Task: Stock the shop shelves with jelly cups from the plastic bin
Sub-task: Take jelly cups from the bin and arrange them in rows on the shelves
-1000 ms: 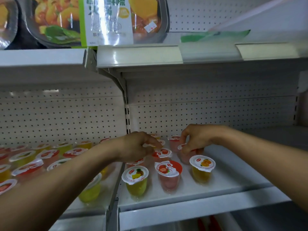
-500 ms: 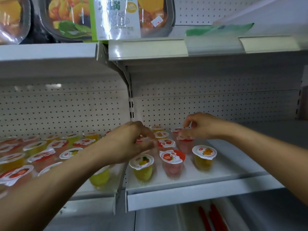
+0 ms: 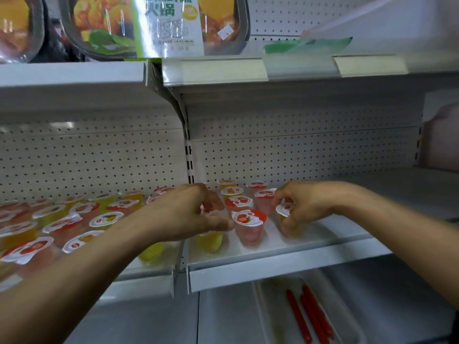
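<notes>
Several jelly cups stand in rows on the white middle shelf (image 3: 285,266). My left hand (image 3: 188,214) curls over a yellow jelly cup (image 3: 210,240) at the front of the shelf and hides its lid. My right hand (image 3: 300,204) grips an orange jelly cup (image 3: 285,214) at the front right, thumb on its side and fingers over the lid. A pink strawberry cup (image 3: 249,227) stands between the two hands. More cups (image 3: 238,194) stand behind. The plastic bin is out of view.
The left shelf section holds many more jelly cups (image 3: 62,224). The upper shelf (image 3: 213,68) carries packaged hotpot trays (image 3: 159,23). A clear tray (image 3: 308,316) with red sticks lies on the lower shelf. The right part of the middle shelf (image 3: 409,192) is bare.
Both hands have come forward from the rear cups to the front row. My right hand now grips the orange cup and my left covers the yellow one. The view tilted down.
</notes>
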Motion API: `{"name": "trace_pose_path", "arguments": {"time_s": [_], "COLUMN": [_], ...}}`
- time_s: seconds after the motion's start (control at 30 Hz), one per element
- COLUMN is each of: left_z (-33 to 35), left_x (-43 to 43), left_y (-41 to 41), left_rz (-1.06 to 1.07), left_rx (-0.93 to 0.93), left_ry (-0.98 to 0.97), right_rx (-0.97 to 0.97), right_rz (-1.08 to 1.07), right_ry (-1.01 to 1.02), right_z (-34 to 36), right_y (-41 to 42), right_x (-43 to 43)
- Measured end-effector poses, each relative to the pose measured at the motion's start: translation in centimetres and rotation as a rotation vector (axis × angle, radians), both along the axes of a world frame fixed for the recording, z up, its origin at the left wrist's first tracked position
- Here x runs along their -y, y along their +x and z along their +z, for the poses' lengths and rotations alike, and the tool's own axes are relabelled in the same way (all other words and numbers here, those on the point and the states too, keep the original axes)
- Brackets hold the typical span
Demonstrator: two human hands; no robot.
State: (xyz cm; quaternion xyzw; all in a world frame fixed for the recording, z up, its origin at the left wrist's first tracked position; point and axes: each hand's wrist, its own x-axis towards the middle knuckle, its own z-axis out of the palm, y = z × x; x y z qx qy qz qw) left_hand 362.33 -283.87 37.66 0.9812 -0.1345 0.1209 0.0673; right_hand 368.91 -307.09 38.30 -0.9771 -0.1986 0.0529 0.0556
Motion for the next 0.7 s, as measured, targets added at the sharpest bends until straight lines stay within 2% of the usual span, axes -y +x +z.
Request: {"name": "trace_pose_path", "arguments": {"time_s": [0.17, 0.4, 0.7], "left_z": [-0.6, -0.6, -1.1], "left_x": [-0.4, 0.0, 0.0], "left_y": [0.1, 0.1, -0.4], "left_rz": [-0.001, -0.005, 0.002], "left_rx": [0.012, 0.021, 0.073], "left_ry": [0.047, 0.054, 0.169], "right_rx": [0.081, 0.077, 0.082], "right_rz": [0.019, 0.053, 0.042], "right_ry": [0.009, 0.05, 0.001], "right_z": [-0.6, -0.9, -1.2], "right_y": [-0.4, -0.5, -0.4], "right_x": [0.1, -0.3, -0.6]}}
